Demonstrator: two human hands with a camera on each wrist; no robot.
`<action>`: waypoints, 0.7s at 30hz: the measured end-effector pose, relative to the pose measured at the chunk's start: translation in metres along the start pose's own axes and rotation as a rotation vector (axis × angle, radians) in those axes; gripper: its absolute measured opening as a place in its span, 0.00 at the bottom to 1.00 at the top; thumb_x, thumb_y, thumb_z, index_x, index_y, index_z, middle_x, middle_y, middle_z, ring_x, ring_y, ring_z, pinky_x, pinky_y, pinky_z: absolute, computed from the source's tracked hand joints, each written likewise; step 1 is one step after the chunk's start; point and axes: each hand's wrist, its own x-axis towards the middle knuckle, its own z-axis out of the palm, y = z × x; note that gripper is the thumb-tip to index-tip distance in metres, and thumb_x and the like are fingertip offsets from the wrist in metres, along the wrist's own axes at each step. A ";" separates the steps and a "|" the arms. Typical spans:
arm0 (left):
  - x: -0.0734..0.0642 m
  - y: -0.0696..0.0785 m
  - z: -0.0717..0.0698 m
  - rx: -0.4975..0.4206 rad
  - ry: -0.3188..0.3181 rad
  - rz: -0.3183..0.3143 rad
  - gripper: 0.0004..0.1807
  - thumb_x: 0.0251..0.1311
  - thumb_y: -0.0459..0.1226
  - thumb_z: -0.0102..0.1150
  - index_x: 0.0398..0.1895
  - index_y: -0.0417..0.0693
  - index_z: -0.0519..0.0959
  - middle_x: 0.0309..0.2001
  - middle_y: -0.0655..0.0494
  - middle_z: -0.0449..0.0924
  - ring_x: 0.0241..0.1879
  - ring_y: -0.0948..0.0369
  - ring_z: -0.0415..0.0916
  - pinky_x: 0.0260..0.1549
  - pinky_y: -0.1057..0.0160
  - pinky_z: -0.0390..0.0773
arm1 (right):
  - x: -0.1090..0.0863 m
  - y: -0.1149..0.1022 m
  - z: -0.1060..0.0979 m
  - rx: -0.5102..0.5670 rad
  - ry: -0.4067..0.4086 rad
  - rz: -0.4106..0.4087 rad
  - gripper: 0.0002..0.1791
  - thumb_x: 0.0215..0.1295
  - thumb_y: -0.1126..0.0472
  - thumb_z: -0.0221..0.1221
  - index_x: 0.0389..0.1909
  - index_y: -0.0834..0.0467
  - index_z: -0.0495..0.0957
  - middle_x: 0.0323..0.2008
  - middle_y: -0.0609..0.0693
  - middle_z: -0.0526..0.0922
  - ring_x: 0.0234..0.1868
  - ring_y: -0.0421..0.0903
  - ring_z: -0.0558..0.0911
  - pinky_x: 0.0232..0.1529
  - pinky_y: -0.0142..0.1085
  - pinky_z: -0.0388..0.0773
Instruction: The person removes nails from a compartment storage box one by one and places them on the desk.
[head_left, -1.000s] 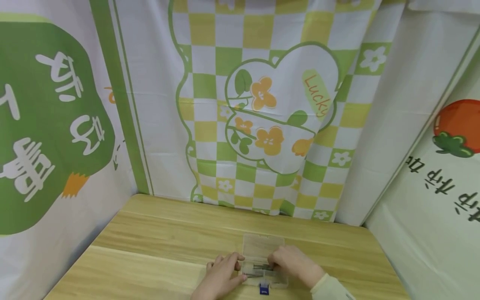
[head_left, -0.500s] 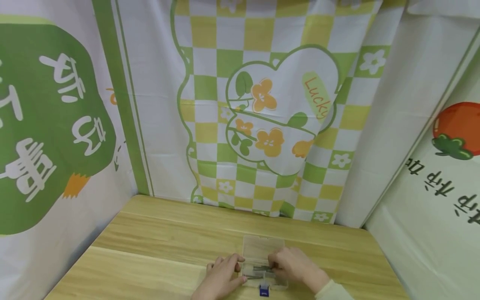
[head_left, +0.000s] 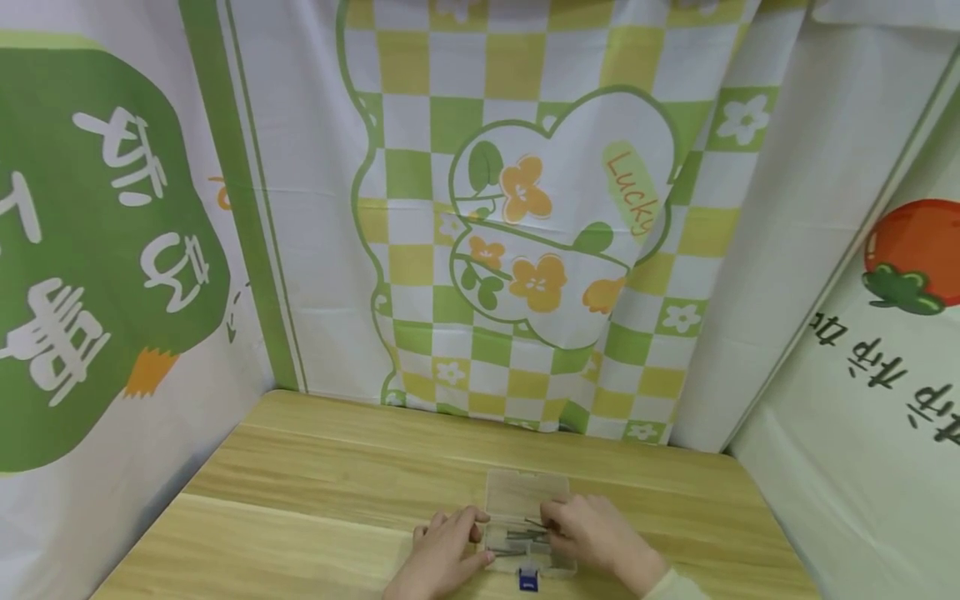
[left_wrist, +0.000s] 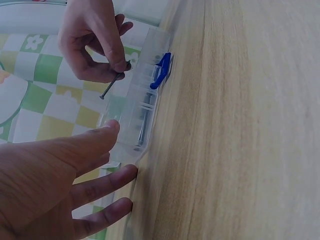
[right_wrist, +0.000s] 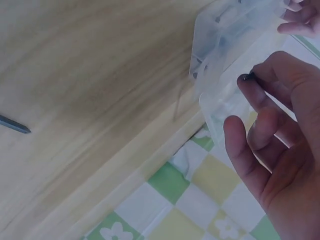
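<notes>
My right hand [head_left: 600,533] pinches a dark nail [left_wrist: 114,86] between thumb and finger above a clear plastic box [head_left: 551,560]. In the left wrist view the nail slants, its flat head at the lower end. Several more nails [head_left: 525,537] lie in the box's compartments. The lid [head_left: 527,493] stands folded back on the far side, and a blue latch [head_left: 528,580] is at the near side. My left hand [head_left: 444,554] rests at the box's left end, fingers spread and fairly straight, with the thumb by the near corner.
The box stands on a wood-grain table [head_left: 300,492]. A dark pointed metal rod [right_wrist: 15,125] lies at the left of the right wrist view. Behind the table hangs a checked cloth [head_left: 420,333], with printed curtains on both sides.
My right hand has shifted slightly right, and a nail now shows clear in its fingertips above the others. The left hand and the box have stayed in place.
</notes>
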 end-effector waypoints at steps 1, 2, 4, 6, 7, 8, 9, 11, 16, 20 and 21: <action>0.000 0.000 0.000 0.003 -0.001 -0.001 0.25 0.68 0.50 0.70 0.63 0.54 0.76 0.46 0.65 0.82 0.44 0.60 0.69 0.46 0.45 0.64 | -0.001 -0.001 0.000 -0.001 0.017 0.002 0.10 0.57 0.63 0.71 0.31 0.48 0.79 0.28 0.37 0.80 0.24 0.29 0.70 0.22 0.27 0.68; 0.000 0.000 0.000 0.003 0.000 -0.003 0.25 0.67 0.50 0.70 0.63 0.54 0.76 0.46 0.64 0.82 0.44 0.60 0.69 0.47 0.45 0.64 | -0.002 -0.002 0.001 0.002 0.030 0.009 0.10 0.56 0.63 0.71 0.31 0.48 0.79 0.28 0.37 0.80 0.24 0.29 0.70 0.22 0.27 0.68; 0.000 0.000 0.001 0.005 0.003 -0.004 0.25 0.67 0.50 0.70 0.63 0.54 0.76 0.47 0.64 0.83 0.45 0.60 0.69 0.47 0.44 0.65 | -0.005 -0.003 0.000 0.019 0.045 0.030 0.10 0.56 0.64 0.70 0.31 0.48 0.79 0.29 0.37 0.80 0.24 0.30 0.70 0.22 0.27 0.68; 0.000 0.000 0.001 0.006 0.005 -0.004 0.26 0.67 0.50 0.70 0.63 0.54 0.76 0.47 0.64 0.83 0.45 0.60 0.69 0.47 0.44 0.65 | -0.007 -0.004 -0.002 0.047 0.047 0.060 0.10 0.56 0.64 0.70 0.32 0.48 0.79 0.29 0.37 0.80 0.25 0.30 0.71 0.22 0.28 0.68; 0.000 0.000 0.001 0.008 0.006 -0.004 0.26 0.67 0.50 0.70 0.64 0.54 0.76 0.47 0.64 0.83 0.45 0.60 0.69 0.48 0.44 0.65 | -0.008 -0.005 -0.004 0.059 0.045 0.079 0.10 0.57 0.64 0.70 0.32 0.48 0.80 0.29 0.37 0.80 0.25 0.30 0.72 0.22 0.29 0.69; 0.000 0.000 0.001 0.011 0.008 -0.003 0.26 0.68 0.51 0.69 0.64 0.54 0.76 0.47 0.64 0.83 0.45 0.60 0.69 0.47 0.44 0.65 | -0.008 -0.006 -0.006 0.071 0.036 0.095 0.09 0.57 0.64 0.70 0.33 0.48 0.80 0.30 0.38 0.80 0.26 0.30 0.73 0.23 0.29 0.70; 0.000 0.001 0.001 0.013 0.008 -0.002 0.26 0.68 0.51 0.69 0.64 0.55 0.76 0.47 0.64 0.83 0.45 0.60 0.69 0.47 0.44 0.65 | -0.009 -0.006 -0.007 0.087 0.027 0.108 0.09 0.58 0.64 0.70 0.33 0.48 0.80 0.31 0.38 0.81 0.27 0.30 0.74 0.23 0.29 0.70; 0.000 0.001 0.001 0.018 0.011 -0.001 0.25 0.68 0.51 0.69 0.64 0.55 0.76 0.47 0.64 0.83 0.44 0.60 0.69 0.47 0.45 0.65 | -0.010 -0.007 -0.010 0.109 0.008 0.131 0.09 0.59 0.64 0.70 0.34 0.48 0.81 0.32 0.38 0.82 0.28 0.31 0.75 0.24 0.30 0.72; 0.000 0.002 0.000 0.026 0.013 -0.003 0.26 0.68 0.50 0.69 0.64 0.54 0.76 0.47 0.63 0.83 0.44 0.60 0.69 0.46 0.45 0.65 | -0.013 -0.010 -0.014 0.175 -0.017 0.192 0.07 0.62 0.64 0.70 0.34 0.49 0.82 0.33 0.35 0.82 0.31 0.31 0.78 0.27 0.30 0.75; 0.001 0.003 0.000 0.028 -0.005 -0.008 0.26 0.68 0.50 0.69 0.65 0.52 0.76 0.47 0.63 0.83 0.45 0.58 0.70 0.48 0.40 0.67 | -0.018 -0.012 -0.016 0.227 -0.007 0.243 0.06 0.64 0.64 0.70 0.35 0.50 0.84 0.33 0.33 0.82 0.32 0.32 0.80 0.29 0.31 0.77; 0.001 0.003 0.000 0.027 -0.009 -0.007 0.26 0.68 0.50 0.69 0.65 0.52 0.76 0.47 0.62 0.83 0.46 0.58 0.70 0.48 0.39 0.67 | -0.019 -0.012 -0.016 0.240 -0.002 0.252 0.06 0.64 0.64 0.70 0.35 0.50 0.84 0.33 0.33 0.83 0.32 0.33 0.81 0.30 0.31 0.77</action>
